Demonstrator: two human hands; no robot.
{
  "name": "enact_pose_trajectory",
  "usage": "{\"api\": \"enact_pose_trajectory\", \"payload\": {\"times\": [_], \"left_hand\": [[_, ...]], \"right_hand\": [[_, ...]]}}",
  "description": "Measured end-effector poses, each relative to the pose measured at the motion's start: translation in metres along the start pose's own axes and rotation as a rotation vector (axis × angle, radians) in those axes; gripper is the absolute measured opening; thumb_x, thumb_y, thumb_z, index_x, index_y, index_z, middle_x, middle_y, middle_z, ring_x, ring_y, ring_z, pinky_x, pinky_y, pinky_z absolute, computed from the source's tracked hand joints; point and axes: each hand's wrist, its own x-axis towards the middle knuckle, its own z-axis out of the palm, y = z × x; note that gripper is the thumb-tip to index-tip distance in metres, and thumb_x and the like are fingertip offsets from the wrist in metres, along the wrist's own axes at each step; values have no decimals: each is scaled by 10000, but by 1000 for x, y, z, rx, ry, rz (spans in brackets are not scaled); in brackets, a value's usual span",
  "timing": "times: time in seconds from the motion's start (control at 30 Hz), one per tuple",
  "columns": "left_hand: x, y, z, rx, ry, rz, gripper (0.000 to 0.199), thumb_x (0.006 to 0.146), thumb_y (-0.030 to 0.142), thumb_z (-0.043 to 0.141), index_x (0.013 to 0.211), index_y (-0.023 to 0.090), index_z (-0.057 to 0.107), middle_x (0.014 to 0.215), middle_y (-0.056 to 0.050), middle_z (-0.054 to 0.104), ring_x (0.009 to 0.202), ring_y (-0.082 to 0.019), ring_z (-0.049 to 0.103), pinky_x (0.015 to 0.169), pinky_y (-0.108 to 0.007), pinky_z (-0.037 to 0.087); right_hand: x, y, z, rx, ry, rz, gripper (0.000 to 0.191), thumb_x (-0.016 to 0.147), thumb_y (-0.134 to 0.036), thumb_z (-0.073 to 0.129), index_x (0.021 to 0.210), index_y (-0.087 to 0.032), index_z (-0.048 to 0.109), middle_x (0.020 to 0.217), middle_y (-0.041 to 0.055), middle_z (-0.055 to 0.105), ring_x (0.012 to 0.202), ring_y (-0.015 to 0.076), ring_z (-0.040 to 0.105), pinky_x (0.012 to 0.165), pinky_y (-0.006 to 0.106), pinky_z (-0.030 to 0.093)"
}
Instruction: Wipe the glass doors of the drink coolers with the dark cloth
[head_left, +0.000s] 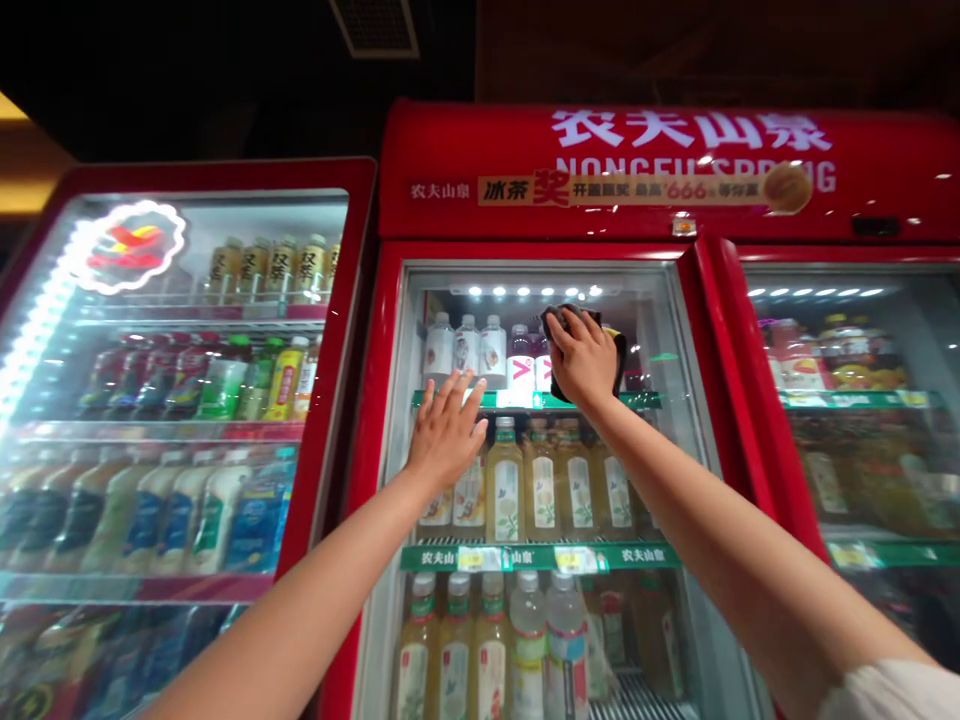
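Note:
My right hand (586, 358) presses a dark cloth (613, 362) against the upper part of the closed glass door (637, 300) of a red drinks fridge. Part of the cloth is hidden under my palm and fingers. To the left and a little lower, my left hand (448, 432) lies flat with its fingers spread, at the same glass, holding nothing. Behind the pane, white bottles (465, 350) and dark bottles with a pink V on the label (520, 362) stand on the top shelf. Bottles of pale yellow drink (506, 485) fill the shelf below.
On the left stands another glass-fronted fridge (352, 300) with several rows of bottles. A second door (750, 400) of the red fridge is at the right. Above runs a red lit sign panel (450, 150). An air vent (375, 28) is in the dark ceiling.

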Motion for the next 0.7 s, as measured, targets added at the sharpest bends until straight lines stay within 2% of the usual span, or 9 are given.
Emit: {"api": "enact_pose_trajectory", "payload": {"times": [0.07, 0.13, 0.2, 0.27, 0.37, 0.43, 0.5, 0.6, 0.7], "left_hand": [[-3, -4, -1, 3, -5, 2, 543, 998, 320, 459, 1527, 201, 449, 1615, -113, 437, 1527, -278, 349, 1277, -523, 246], [-7, -7, -2, 8, -13, 6, 545, 997, 312, 462, 1526, 183, 448, 1615, -122, 435, 1525, -283, 353, 1273, -523, 259], [-12, -11, -4, 13, -16, 7, 546, 996, 309, 469, 1525, 177, 449, 1613, -126, 438, 1522, -290, 358, 1270, -534, 262], [-19, -16, -6, 14, -13, 6, 543, 994, 309, 474, 1522, 182, 451, 1611, -125, 441, 1519, -291, 362, 1270, -543, 258], [-27, -24, -8, 17, -7, 13, 539, 997, 306, 467, 1521, 181, 448, 1608, -124, 446, 1517, -282, 367, 1273, -544, 252], [-30, -28, -7, 24, -6, 15, 546, 997, 305, 463, 1526, 174, 438, 1610, -128, 441, 1517, -284, 368, 1270, -548, 258], [-32, -31, -7, 29, -7, 13, 549, 994, 305, 467, 1525, 169, 438, 1614, -131, 435, 1516, -287, 368, 1266, -549, 266], [-36, -35, -7, 35, -12, 17, 534, 993, 307, 474, 1507, 167, 461, 1614, -133, 434, 1520, -284, 363, 1270, -546, 258], [-44, -44, -12, 45, -5, 10, 531, 994, 308, 476, 1508, 174, 462, 1614, -131, 435, 1524, -278, 354, 1276, -561, 235]], "right_hand": [[11, -24, 7, 30, 2, -6, 466, 1020, -350, 439, 1466, -311, 568, 1548, 59, 538, 1440, 339, 427, 1102, 511, 371], [11, -37, 8, 83, -34, -136, 448, 1019, -353, 452, 1447, -333, 584, 1535, 39, 555, 1441, 318, 428, 1111, 496, 363], [2, -34, 4, 126, -76, -289, 420, 1015, -340, 473, 1409, -342, 620, 1495, 22, 596, 1427, 287, 447, 1114, 460, 361], [-9, -25, 0, 134, -81, -343, 394, 1005, -328, 495, 1363, -341, 659, 1449, 19, 635, 1391, 274, 483, 1099, 440, 368], [-10, -29, 6, 87, -6, -185, 409, 995, -302, 495, 1371, -338, 654, 1440, 44, 638, 1348, 296, 514, 1065, 466, 380], [0, -52, 16, 67, 39, -62, 446, 1002, -297, 474, 1426, -333, 605, 1481, 62, 603, 1373, 321, 486, 1061, 497, 378], [10, -80, 23, 77, 32, -54, 462, 1013, -309, 456, 1461, -331, 568, 1518, 59, 570, 1415, 332, 443, 1075, 516, 369], [12, -101, 23, 138, -48, -257, 435, 1026, -316, 447, 1436, -347, 590, 1504, 21, 587, 1431, 293, 440, 1101, 479, 362], [0, -90, 15, 190, -83, -401, 386, 1010, -301, 483, 1342, -344, 674, 1419, 5, 660, 1376, 253, 506, 1088, 423, 375]]}}
